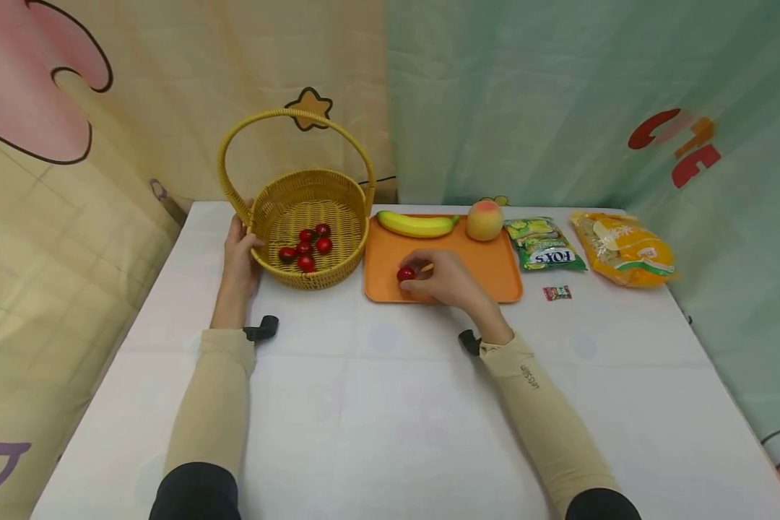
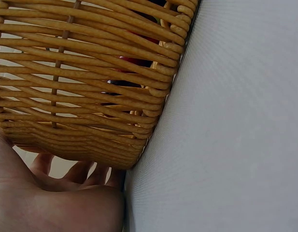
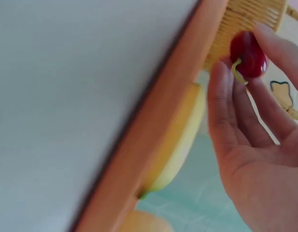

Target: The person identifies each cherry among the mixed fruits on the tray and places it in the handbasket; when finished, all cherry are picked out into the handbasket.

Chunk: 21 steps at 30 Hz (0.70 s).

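Note:
My left hand [image 1: 239,256] grips the left side of a yellow wicker basket [image 1: 344,269], thumb at the rim. In the left wrist view its fingers curl behind the woven wall [image 2: 86,87]. Several red cherries [image 1: 306,263] lie on the basket floor. My right hand [image 1: 447,276] pinches one cherry [image 3: 248,54] between thumb and fingertips; a short yellow-green stem hangs from it in the right wrist view. This hand is over the front part of an orange tray [image 1: 382,278], to the right of the basket.
A banana [image 1: 416,224] and a peach [image 1: 484,221] lie along the tray's back edge. To the right are a green FOX'S snack bag [image 1: 546,245], a small red wrapped candy [image 1: 557,292] and an orange-yellow bag [image 1: 627,249]. Curtains [image 1: 507,101] hang behind the white table [image 1: 364,419].

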Each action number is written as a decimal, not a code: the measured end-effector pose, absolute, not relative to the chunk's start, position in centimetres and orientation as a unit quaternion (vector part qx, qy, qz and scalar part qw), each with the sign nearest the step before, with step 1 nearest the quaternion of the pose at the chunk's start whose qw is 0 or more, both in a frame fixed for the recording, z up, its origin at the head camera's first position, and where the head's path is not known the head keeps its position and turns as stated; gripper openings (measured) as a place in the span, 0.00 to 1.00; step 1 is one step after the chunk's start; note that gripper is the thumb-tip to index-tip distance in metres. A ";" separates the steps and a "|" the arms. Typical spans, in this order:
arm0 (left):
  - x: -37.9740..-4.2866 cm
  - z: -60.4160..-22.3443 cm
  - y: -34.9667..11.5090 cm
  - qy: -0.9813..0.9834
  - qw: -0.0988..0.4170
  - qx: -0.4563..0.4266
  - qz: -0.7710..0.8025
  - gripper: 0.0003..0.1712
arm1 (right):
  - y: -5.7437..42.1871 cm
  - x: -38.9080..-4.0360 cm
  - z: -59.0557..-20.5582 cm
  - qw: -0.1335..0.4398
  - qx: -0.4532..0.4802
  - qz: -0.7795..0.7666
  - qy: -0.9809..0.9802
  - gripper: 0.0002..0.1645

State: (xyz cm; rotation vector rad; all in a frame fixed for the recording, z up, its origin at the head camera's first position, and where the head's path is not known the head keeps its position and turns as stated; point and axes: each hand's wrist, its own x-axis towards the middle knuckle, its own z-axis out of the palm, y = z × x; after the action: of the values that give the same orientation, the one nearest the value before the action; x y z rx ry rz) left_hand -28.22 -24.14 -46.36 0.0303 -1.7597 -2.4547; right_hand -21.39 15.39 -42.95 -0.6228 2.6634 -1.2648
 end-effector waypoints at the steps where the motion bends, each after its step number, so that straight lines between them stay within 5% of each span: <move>1: -28.2 -46.4 -24.2 -0.582 0.061 0.011 -0.811 0.49 | 14.9 -21.5 -42.7 0.058 -0.201 -0.435 0.876 0.17; 21: -28.1 -46.2 -24.5 -0.578 0.070 0.000 -0.813 0.49 | 5.5 -26.7 -36.2 -0.066 -0.253 -0.435 0.862 0.17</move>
State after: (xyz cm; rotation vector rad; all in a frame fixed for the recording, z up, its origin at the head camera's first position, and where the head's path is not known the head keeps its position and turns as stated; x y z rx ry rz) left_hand -28.09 -24.45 -46.24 0.0001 -1.7387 -2.4475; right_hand -26.75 5.49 -36.18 -0.8287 2.8281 -1.4276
